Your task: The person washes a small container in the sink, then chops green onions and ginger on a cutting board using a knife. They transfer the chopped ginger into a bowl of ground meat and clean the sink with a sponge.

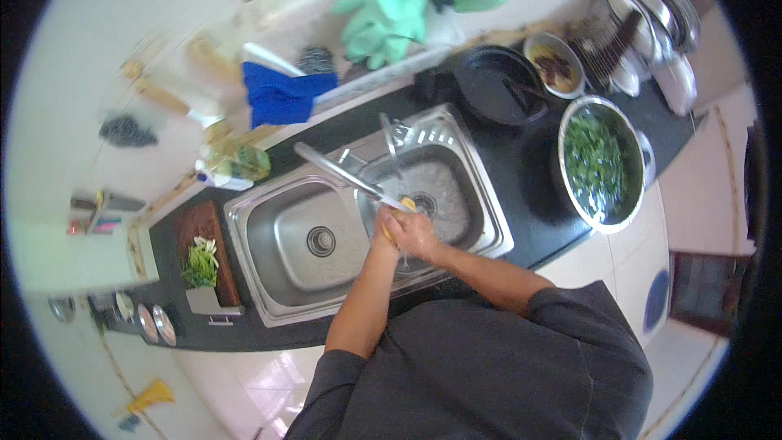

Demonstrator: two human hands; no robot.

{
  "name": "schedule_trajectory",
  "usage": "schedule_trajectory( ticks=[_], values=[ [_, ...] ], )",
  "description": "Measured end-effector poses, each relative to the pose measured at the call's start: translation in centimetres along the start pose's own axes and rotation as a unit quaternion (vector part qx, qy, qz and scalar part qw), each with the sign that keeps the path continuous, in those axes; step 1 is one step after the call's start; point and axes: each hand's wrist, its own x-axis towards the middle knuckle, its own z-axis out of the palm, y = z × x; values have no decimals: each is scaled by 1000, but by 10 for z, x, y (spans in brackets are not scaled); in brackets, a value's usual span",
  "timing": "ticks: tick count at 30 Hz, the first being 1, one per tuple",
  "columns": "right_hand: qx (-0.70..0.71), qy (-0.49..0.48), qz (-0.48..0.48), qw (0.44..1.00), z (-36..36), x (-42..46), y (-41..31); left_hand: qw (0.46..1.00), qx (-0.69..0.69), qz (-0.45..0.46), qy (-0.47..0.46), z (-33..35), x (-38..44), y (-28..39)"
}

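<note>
Both my hands are together under the faucet [342, 171] of a double-bowl stainless steel sink [244, 256], over the near left edge of the right bowl. My left hand [386, 229] and my right hand [416, 233] are closed around a yellow item [408, 203], perhaps a sponge. Only small parts of it show between the fingers, and its kind cannot be told for sure. Water runs over the hands and falls into the right bowl [449, 186]. The left bowl [293, 226] has a drain strainer and holds nothing else that I can see.
On the right stands a large pot [565, 177] of leafy greens in water, beside a black pan [495, 88] and a bowl of food [577, 82]. At left, a wooden board [227, 275] holds cut greens [200, 266] and a cleaver [208, 302]. A blue cloth [281, 95] hangs behind.
</note>
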Motion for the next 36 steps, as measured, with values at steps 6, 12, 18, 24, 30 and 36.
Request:
schedule_trajectory(
  ticks=[6,12,18,24,30,36],
  values=[
    [84,31,32,996,-4,29,45,982,186,24,13,17,-11,-9],
    [-143,100,-98,980,-2,25,30,998,-12,-8,-56,54,-36,24],
    [-29,71,28,997,-30,52,15,980,200,-19,8,70,-42,11],
    [21,-30,-41,998,-12,-12,-48,979,138,-127,82,59,-46,46],
    [-7,-73,40,996,-23,22,7,981,184,-58,34,-2,-12,29],
    [-115,-66,65,989,-90,-7,74,973,153,-160,67,46,-37,25]
  ],
)
